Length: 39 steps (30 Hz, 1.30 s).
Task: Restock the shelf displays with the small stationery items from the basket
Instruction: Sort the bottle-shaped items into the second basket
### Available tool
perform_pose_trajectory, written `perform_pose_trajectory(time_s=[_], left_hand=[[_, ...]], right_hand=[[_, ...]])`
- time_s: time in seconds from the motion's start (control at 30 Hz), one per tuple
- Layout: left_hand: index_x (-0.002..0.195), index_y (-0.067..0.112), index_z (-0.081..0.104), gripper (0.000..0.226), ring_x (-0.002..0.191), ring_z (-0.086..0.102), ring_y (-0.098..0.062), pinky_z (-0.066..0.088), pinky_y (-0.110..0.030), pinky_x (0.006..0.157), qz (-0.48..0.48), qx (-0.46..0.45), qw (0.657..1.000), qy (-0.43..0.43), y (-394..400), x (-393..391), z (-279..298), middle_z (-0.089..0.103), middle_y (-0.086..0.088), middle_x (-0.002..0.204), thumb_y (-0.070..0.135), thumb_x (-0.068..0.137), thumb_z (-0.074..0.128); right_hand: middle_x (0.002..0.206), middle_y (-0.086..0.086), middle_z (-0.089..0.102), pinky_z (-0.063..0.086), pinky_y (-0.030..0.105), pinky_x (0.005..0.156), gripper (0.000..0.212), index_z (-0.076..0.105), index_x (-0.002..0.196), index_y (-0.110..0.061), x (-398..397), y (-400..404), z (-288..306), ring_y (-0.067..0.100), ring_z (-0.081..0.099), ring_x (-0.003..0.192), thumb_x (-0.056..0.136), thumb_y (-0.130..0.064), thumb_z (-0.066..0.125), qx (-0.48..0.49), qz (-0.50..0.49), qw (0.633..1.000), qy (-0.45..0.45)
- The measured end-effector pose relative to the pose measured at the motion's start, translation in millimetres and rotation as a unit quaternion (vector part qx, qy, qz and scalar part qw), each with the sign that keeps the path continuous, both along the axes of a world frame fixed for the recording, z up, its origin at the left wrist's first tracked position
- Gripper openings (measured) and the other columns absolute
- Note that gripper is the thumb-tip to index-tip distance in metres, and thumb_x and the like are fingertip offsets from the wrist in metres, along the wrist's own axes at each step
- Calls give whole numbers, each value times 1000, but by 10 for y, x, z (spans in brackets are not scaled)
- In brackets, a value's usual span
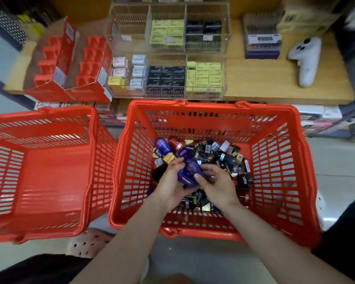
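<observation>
Pale glossy floor (pixel 336 160), wooden shelf top (pixel 264 78); white perforated stool (pixel 88 242)

Bare forearms, no sleeves or jewellery in view; dark trousers (pixel 29 269); white perforated clog (pixel 88 241)

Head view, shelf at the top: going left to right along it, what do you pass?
Two red cardboard display trays → clear plastic organizer holding small yellow, black and pastel boxes → purple pen display → white game controller.
</observation>
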<state>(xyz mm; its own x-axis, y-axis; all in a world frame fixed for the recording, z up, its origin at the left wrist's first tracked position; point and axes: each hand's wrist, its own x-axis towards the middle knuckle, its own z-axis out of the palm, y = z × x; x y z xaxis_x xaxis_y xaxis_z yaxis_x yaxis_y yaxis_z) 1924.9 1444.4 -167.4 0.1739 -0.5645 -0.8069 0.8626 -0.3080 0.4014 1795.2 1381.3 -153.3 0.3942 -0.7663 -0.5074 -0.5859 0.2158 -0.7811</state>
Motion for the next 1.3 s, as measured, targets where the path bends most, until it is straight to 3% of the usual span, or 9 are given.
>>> perform_pose_trajectory(time_s=[0.07,0.17,0.23,0.3,0.43,0.67,0.87,1.07,1.3], left_hand=[[122,21,61,43,112,66,-31,57,-51,84,-35,2,999,-15,-43,11,39,68,-12,124,45,87,69],[113,23,61,31,106,64,-30,60,-49,77,-41,43,995,-77,-76,89,-66,64,-10,120,23,86,76],[111,25,58,30,102,63,-25,61,-46,75,-48,76,989,-114,-83,187,-181,60,-4,118,12,89,72],[110,29,56,32,100,64,-20,60,-35,68,-71,100,979,-162,-119,287,-274,59,0,119,13,88,73],[106,29,60,32,89,66,-13,48,-16,54,-123,148,934,-300,-261,451,-405,64,-2,114,16,83,78],[101,31,60,35,54,57,-3,43,-10,44,-226,149,865,-423,-453,563,-542,59,12,84,12,78,79],[115,37,56,42,60,51,-3,43,-8,45,-290,151,857,-399,-569,441,-625,47,19,79,22,82,78],[108,32,54,56,79,56,-10,49,-25,74,-280,208,840,-416,-695,378,-727,53,19,83,50,66,86],[119,36,57,64,96,63,-16,55,-35,91,-223,154,889,-369,-737,295,-687,62,9,104,29,65,92]], right_hand=[[111,-14,67,46,11,89,32,66,121,-25,54,1,2,-1,61,99,89,-23,70,-9,61,998,-11],[115,-15,64,42,2,85,26,70,118,-25,10,-170,-18,2,59,109,93,-20,63,-13,90,996,-23],[132,-3,55,45,25,102,37,61,129,-24,-131,-421,-125,17,52,122,92,-23,65,-152,96,980,82],[150,6,32,37,49,110,66,37,145,-37,-263,-664,-244,29,38,133,87,-44,68,-234,216,917,238],[158,5,4,25,57,114,75,14,148,-49,-293,-860,-551,36,14,145,87,-67,53,-213,411,828,316],[148,10,27,43,50,102,54,37,139,-31,-232,-794,-694,36,27,133,92,-41,62,-245,344,863,279],[149,7,25,43,44,104,48,51,131,-28,-255,-826,-722,35,32,133,88,-29,72,-189,299,909,222],[139,3,37,39,36,111,49,60,126,-20,-250,-825,-762,27,40,129,82,-33,78,-128,194,960,157],[116,-1,53,46,26,94,46,64,115,-19,-243,-880,-635,16,56,105,82,-50,71,-80,114,983,119]])
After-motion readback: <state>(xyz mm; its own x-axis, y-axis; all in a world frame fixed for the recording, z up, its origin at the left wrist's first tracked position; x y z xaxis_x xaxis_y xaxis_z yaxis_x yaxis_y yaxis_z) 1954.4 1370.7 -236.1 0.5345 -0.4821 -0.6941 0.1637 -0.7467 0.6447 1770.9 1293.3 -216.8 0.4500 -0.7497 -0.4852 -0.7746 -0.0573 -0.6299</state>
